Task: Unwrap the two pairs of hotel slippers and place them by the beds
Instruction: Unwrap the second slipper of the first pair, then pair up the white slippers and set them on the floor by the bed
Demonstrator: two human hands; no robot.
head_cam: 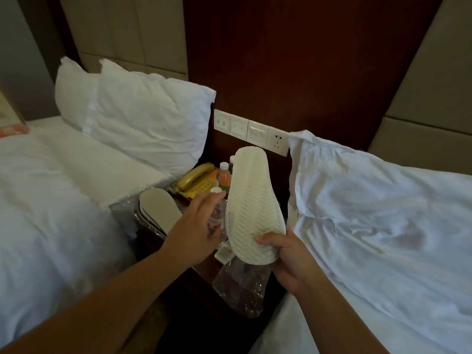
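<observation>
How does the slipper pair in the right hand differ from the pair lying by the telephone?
The held slippers are out of their bag, raised with the ribbed sole facing the camera, gripped at one end by the right hand. The other slippers lie flat, still inside clear plastic wrap, untouched by either hand. The held sole looks cream; the wrapped one looks greyer. Both are pale, flat hotel slippers.

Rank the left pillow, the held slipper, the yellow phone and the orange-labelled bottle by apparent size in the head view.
1. Left pillow
2. Held slipper, though nearer the camera
3. Yellow phone, partly hidden
4. Orange-labelled bottle
</observation>
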